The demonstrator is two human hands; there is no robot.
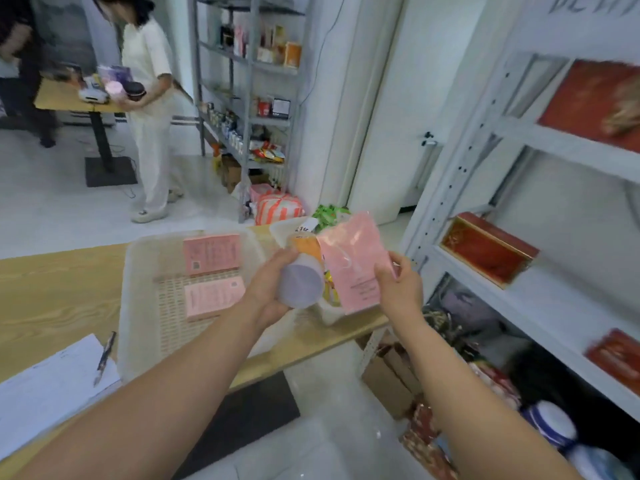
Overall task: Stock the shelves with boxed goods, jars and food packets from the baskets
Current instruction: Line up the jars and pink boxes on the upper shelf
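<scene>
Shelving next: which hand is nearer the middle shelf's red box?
Right. The right hand is left of the red box; the left hand, holding the jar, is farther left.

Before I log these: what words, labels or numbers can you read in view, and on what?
Nothing reads whole.
Wall lettering, top right: large grey letters, cropped and blurred.
Pink packet in the right hand: small print, blurred.
Pink boxes in the basket: print and a QR code, too small.
Jar in the left hand: orange label, unreadable.
White tag behind it: handwriting, illegible.
</scene>
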